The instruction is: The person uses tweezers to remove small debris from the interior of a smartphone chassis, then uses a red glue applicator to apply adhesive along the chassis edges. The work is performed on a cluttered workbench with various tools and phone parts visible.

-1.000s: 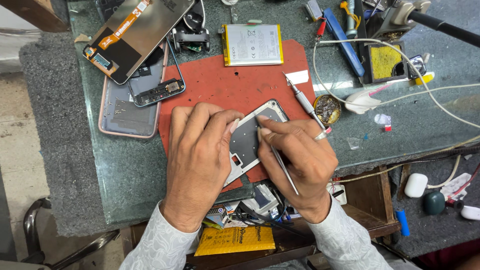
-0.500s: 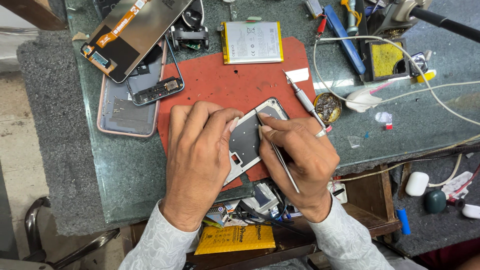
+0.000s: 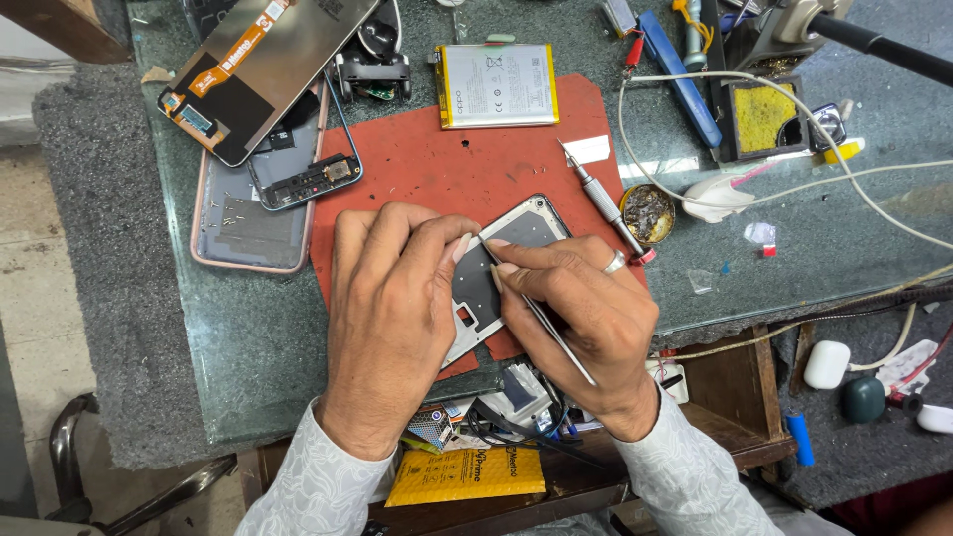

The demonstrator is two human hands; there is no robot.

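A silver phone frame (image 3: 516, 233) lies on a red work mat (image 3: 437, 164) on a glass-topped bench. My left hand (image 3: 392, 308) presses down on the frame's left side, fingers curled over it. My right hand (image 3: 586, 318) grips thin metal tweezers (image 3: 551, 337), whose tips touch the frame near my left thumb. A ring sits on one right finger. A small screwdriver (image 3: 601, 199) rests on the mat just beyond my right hand.
A phone battery (image 3: 496, 84) lies at the mat's far edge. A detached screen (image 3: 263, 65) and a pink back cover (image 3: 243, 213) sit at the left. A solder tin (image 3: 648, 211), yellow sponge (image 3: 762, 116) and white cable (image 3: 844, 184) are at the right. An open drawer below holds a yellow packet (image 3: 467, 474).
My right hand and the tweezers have shifted slightly along the frame; my left hand stays pressed on it.
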